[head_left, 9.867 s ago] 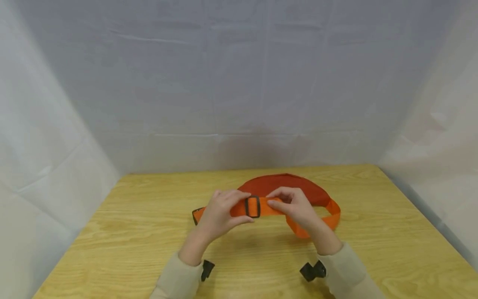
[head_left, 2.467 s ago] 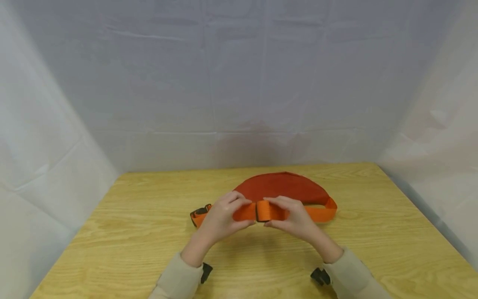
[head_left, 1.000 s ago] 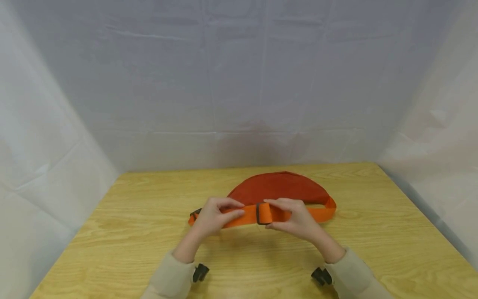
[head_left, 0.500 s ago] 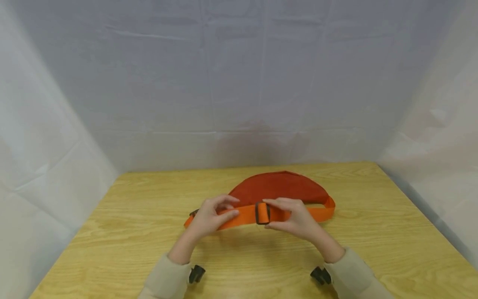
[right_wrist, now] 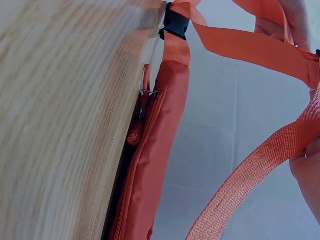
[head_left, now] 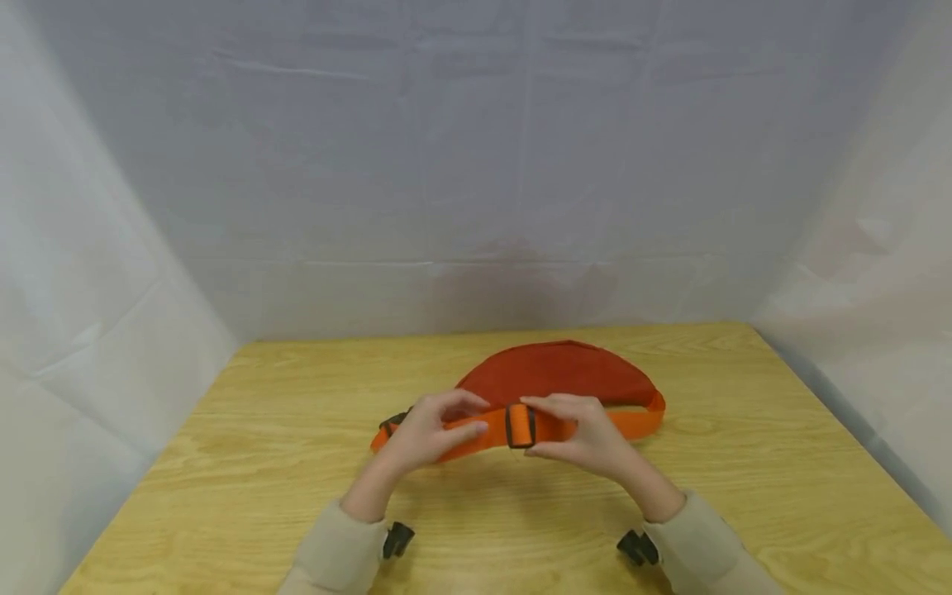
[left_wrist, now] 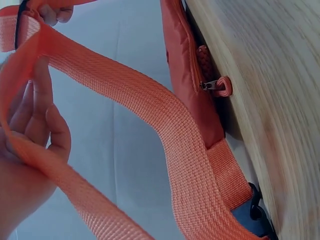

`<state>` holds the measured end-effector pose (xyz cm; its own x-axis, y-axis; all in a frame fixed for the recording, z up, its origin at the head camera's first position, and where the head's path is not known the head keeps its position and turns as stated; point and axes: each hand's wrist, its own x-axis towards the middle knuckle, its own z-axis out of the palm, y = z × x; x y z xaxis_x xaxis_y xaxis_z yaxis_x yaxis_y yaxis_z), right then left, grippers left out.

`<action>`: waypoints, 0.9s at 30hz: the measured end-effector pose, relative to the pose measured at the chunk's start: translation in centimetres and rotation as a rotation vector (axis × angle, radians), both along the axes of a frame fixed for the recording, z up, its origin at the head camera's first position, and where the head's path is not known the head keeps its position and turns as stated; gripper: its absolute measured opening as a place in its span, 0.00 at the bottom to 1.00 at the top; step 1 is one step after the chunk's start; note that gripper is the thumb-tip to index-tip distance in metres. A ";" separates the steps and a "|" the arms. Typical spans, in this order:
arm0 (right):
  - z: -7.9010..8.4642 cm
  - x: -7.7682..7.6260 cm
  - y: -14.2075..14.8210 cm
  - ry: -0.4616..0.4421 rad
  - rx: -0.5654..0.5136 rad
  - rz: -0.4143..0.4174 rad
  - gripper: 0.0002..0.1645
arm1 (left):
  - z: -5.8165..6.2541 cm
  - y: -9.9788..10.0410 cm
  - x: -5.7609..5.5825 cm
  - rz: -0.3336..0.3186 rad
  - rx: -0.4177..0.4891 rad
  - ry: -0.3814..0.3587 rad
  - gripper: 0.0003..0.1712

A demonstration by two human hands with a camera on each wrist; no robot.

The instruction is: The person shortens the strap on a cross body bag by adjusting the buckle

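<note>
A red waist bag rests on the table, its orange strap raised at the front between both hands. A black slide buckle stands on the strap, with the webbing passing through its frame. My right hand pinches the buckle's right side between thumb and fingers. Left of it, my left hand has the strap running between thumb and fingers; the left wrist view shows webbing slack in a loop around that hand. A black side-release buckle joins the strap to the bag's left end, fastened.
The wooden table ends at a back edge before a pale sheet, with more sheeting on both sides. Small black devices sit at the wrists. In the left wrist view a zipper pull hangs from the bag.
My left hand has left the slide buckle, slid left along the strap, then come slightly back right as the strap slackens. My right hand has moved onto the buckle. The bag stays nearly still.
</note>
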<state>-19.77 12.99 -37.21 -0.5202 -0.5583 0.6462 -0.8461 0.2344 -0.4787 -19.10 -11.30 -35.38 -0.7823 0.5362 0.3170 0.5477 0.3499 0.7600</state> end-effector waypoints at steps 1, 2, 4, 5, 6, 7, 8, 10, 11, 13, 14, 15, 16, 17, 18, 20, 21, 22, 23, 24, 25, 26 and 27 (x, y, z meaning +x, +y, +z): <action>0.0 0.0 0.0 0.003 -0.002 0.002 0.34 | 0.0 0.0 0.0 -0.006 -0.006 0.009 0.16; 0.0 0.0 0.0 0.005 -0.004 0.004 0.34 | 0.1 0.0 0.0 -0.012 -0.011 0.018 0.16; 0.0 0.0 -0.1 0.002 -0.007 0.005 0.34 | 0.1 -0.1 0.0 -0.024 -0.029 0.044 0.15; 0.0 0.1 -0.1 0.000 -0.008 0.005 0.34 | 0.2 -0.1 0.0 -0.029 -0.040 0.055 0.14; 0.0 0.1 0.0 -0.004 -0.010 0.006 0.34 | 0.2 -0.1 0.0 -0.032 -0.052 0.064 0.14; 0.0 0.1 0.0 -0.007 -0.011 0.008 0.34 | 0.2 -0.1 0.0 -0.036 -0.063 0.074 0.13; 0.1 0.2 0.0 -0.009 -0.013 0.009 0.33 | 0.3 0.0 0.0 -0.042 -0.072 0.082 0.13; 0.0 0.1 -0.1 -0.007 -0.019 0.014 0.33 | 0.3 0.1 0.1 -0.054 -0.088 0.083 0.14; -0.1 0.1 -0.1 -0.005 -0.021 0.016 0.33 | 0.3 0.2 0.1 -0.058 -0.092 0.085 0.14; -0.2 0.0 -0.1 -0.001 -0.026 0.020 0.33 | 0.4 0.4 0.2 -0.067 -0.088 0.081 0.15; -0.3 0.0 -0.1 0.000 -0.027 0.021 0.33 | 0.4 0.5 0.2 -0.069 -0.083 0.077 0.16; -0.4 -0.1 -0.1 0.002 -0.029 0.022 0.33 | 0.4 0.6 0.3 -0.066 -0.078 0.073 0.16; -0.4 -0.1 -0.1 0.003 -0.031 0.023 0.32 | 0.5 0.7 0.3 -0.059 -0.075 0.074 0.16; -0.4 -0.1 -0.1 0.002 -0.032 0.022 0.32 | 0.5 0.9 0.3 -0.047 -0.072 0.079 0.15; -0.4 -0.1 -0.1 0.001 -0.033 0.022 0.32 | 0.6 1.0 0.4 -0.035 -0.071 0.079 0.14; -0.5 -0.2 -0.1 0.000 -0.033 0.021 0.32 | 0.6 1.2 0.5 -0.007 -0.067 0.076 0.10; -0.6 -0.2 -0.1 0.001 -0.034 0.021 0.31 | 0.6 1.3 0.6 0.009 -0.069 0.070 0.08; -0.6 -0.2 -0.2 -0.001 -0.033 0.021 0.31 | 0.6 1.4 0.6 0.024 -0.071 0.069 0.09; -0.6 -0.2 -0.2 -0.002 -0.032 0.019 0.31 | 0.6 1.5 0.6 0.034 -0.069 0.063 0.10; -0.7 -0.2 -0.2 -0.002 -0.031 0.017 0.31 | 0.5 1.6 0.6 0.042 -0.065 0.057 0.11; -0.7 -0.1 -0.1 -0.004 -0.031 0.017 0.31 | 0.5 1.6 0.6 0.046 -0.059 0.054 0.11; -0.7 -0.1 -0.1 -0.005 -0.033 0.019 0.31 | 0.4 1.7 0.6 0.053 -0.055 0.056 0.11; -0.8 -0.1 -0.1 -0.005 -0.033 0.020 0.31 | 0.4 1.7 0.6 0.058 -0.050 0.064 0.09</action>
